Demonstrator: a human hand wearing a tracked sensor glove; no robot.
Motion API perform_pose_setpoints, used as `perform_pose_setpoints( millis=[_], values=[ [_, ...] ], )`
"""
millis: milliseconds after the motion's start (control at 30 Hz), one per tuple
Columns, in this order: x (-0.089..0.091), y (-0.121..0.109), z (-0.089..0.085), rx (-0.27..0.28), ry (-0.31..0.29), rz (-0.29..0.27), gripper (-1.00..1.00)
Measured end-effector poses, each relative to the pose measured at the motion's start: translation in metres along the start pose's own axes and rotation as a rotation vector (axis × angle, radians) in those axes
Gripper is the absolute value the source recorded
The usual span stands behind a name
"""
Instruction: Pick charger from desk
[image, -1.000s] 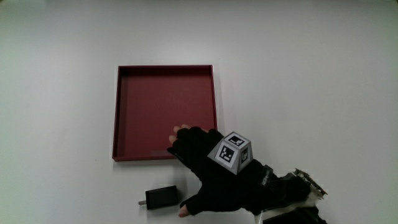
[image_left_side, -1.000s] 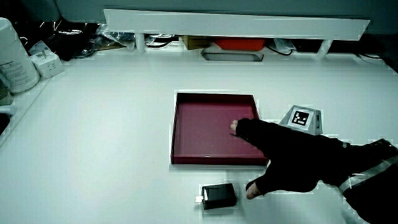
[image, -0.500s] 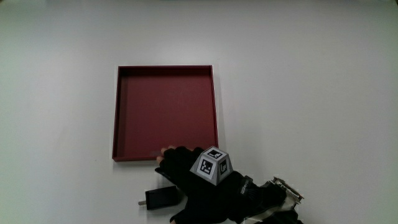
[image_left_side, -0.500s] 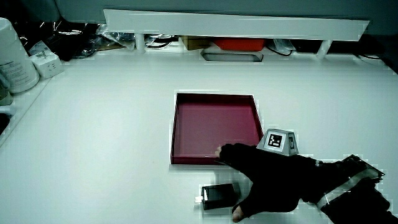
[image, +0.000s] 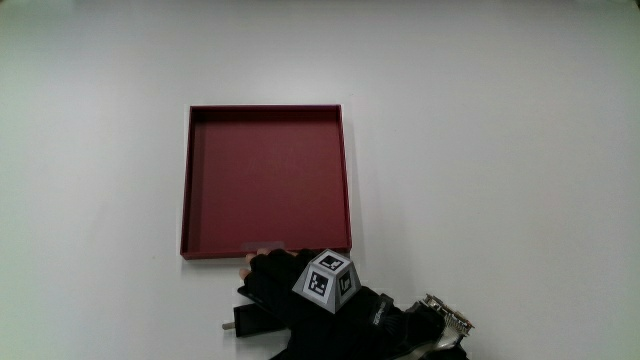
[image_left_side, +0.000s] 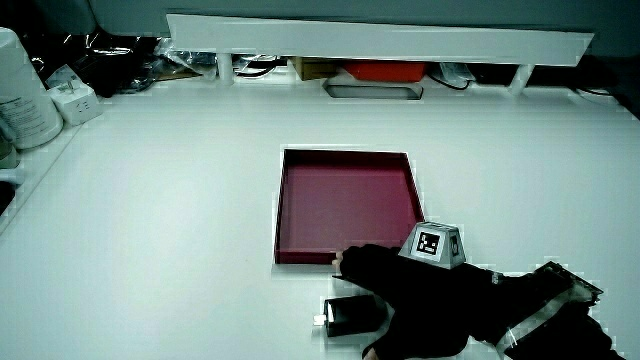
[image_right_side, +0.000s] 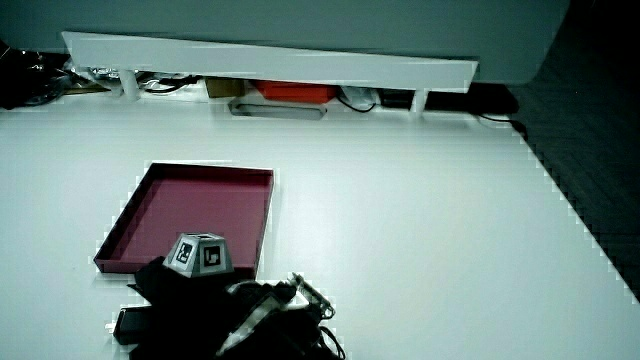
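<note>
The black charger (image: 243, 321) lies on the white table (image: 500, 150), just nearer the person than the red tray (image: 186, 180). The hand (image: 285, 300) has come back off the tray (half a second ago it reached the tray's near wall) and now covers most of the charger, fingers (image_left_side: 352, 266) stretched flat, gripping nothing.

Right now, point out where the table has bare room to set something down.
The red tray holds nothing inside. Bare table surrounds it, out to the low partition. It is crowded only at the tray's near rim, where the hand covers the charger.
</note>
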Motion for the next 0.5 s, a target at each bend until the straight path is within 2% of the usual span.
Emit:
perform_pose_setpoints(
  millis=[100,267,433,500],
  values=[
    [-0.002,0.002,-0.002,-0.007,0.010,0.006,0.00],
    [0.002,0.009,-0.009,-0.051,0.016,-0.008,0.00],
    [0.004,0.013,-0.009,-0.051,0.048,0.000,0.00],
    [0.004,0.012,-0.009,-0.026,0.024,-0.003,0.00]
  ],
)
